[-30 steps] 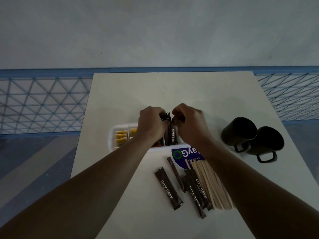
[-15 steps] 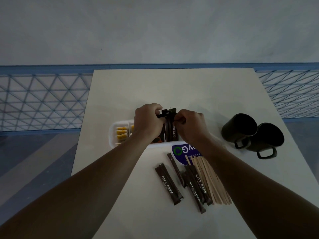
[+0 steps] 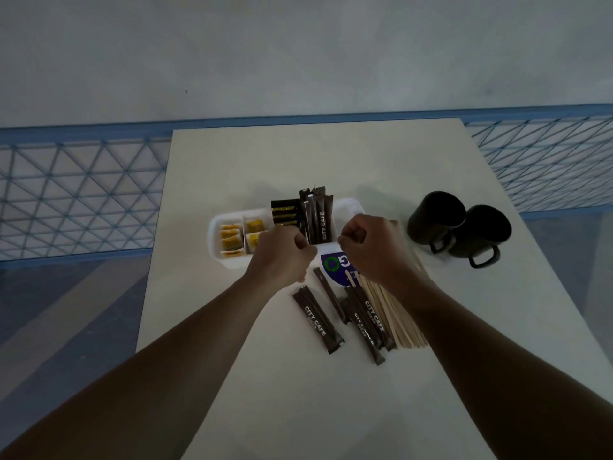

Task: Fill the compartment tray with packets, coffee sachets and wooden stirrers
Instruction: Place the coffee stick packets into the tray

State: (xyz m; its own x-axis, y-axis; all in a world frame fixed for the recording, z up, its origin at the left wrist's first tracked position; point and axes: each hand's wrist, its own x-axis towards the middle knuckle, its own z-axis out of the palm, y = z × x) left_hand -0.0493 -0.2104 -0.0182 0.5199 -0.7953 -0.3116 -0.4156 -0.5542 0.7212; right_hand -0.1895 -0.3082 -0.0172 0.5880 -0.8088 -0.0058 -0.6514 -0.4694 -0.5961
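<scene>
While coffee sachets point(image 3: 321, 224) stand in the compartment tray point(image 3: 215, 237), the left grip point(image 3: 282, 254) and right grip point(image 3: 368, 247) are curled empty at its near side; the loose sachets point(image 3: 318, 318) lying nearer than the tray are judged due next.

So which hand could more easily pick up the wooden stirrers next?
The right hand, probably. It hovers just above the wooden stirrers, which lie under its wrist, close to the right end of the tray. The left hand is farther away, beyond the loose sachets.
</scene>
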